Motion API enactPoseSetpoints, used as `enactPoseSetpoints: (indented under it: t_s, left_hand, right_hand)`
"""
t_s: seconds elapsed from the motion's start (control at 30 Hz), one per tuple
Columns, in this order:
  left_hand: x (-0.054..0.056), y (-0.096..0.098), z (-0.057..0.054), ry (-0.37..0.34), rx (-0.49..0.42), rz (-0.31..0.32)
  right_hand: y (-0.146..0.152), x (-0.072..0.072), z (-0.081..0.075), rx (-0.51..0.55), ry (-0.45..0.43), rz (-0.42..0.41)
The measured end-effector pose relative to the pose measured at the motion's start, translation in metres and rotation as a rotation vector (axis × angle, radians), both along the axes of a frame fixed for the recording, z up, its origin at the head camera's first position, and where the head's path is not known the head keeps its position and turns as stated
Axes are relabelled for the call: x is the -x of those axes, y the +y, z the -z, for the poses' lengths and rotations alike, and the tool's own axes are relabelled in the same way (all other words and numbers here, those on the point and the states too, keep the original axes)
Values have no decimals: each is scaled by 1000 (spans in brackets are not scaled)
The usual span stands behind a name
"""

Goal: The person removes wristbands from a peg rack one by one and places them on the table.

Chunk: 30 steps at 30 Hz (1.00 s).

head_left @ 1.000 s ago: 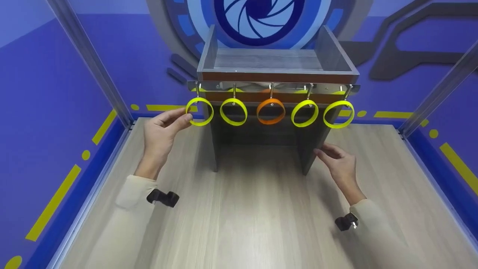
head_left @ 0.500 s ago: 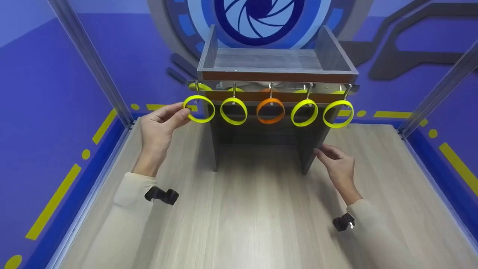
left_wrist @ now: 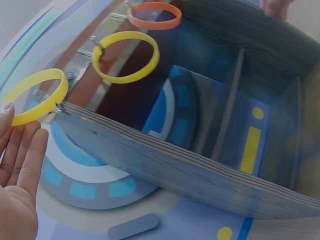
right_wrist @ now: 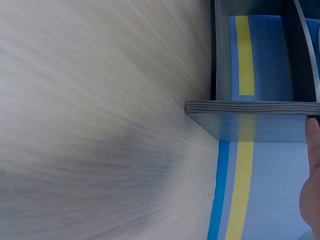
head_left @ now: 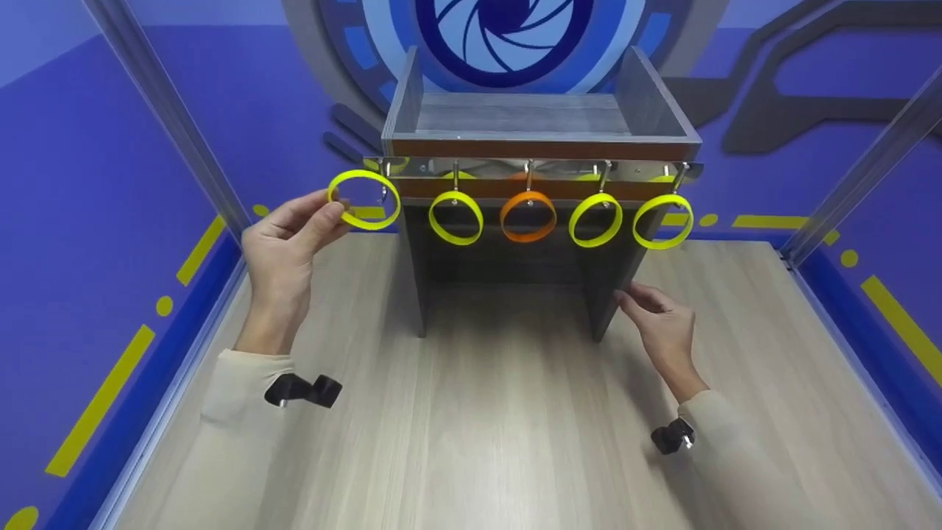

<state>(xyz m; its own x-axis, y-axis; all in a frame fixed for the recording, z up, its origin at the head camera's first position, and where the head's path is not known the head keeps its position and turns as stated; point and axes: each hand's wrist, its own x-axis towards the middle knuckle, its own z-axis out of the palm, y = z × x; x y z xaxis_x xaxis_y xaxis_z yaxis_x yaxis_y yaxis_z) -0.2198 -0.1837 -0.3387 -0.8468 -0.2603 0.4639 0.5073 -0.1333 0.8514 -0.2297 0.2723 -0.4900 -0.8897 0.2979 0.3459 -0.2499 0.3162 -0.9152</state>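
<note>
- The right grip, a bare hand, stands at the right border, which cuts part of it off.
- One fingertip touches the grey side panel by its layered edge.
- That edge runs level across the view; a faint yellowish band shows on the face beneath.
- Above it stands a dark board.
- A yellow stripe marks the blue wall.
- Pale, wood-grained tabletop fills the left, partly shadowed.

Soft glare on tabletop; left wrist view hazy.
</note>
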Motion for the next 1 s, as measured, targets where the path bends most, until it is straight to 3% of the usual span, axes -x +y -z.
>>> enactPoseSetpoints:
  t_s: [0.2,0.37,0.63,1.0]
  left_hand:
    - [-10,-9,1,14,-91,9]
    - [-17,-18,12,-7,-140,-11]
    - [-19,-27,41,-75,-157,-53]
    - [-23,-29,92,-273,-141,-92]
  right_hand:
    - [-1,-1,-2,-11,-2,2]
    - [-1,1,-1,10,38,-7]
    - [-2,2,1,-2,80,5]
    - [-5,0,4,-21,88,9]
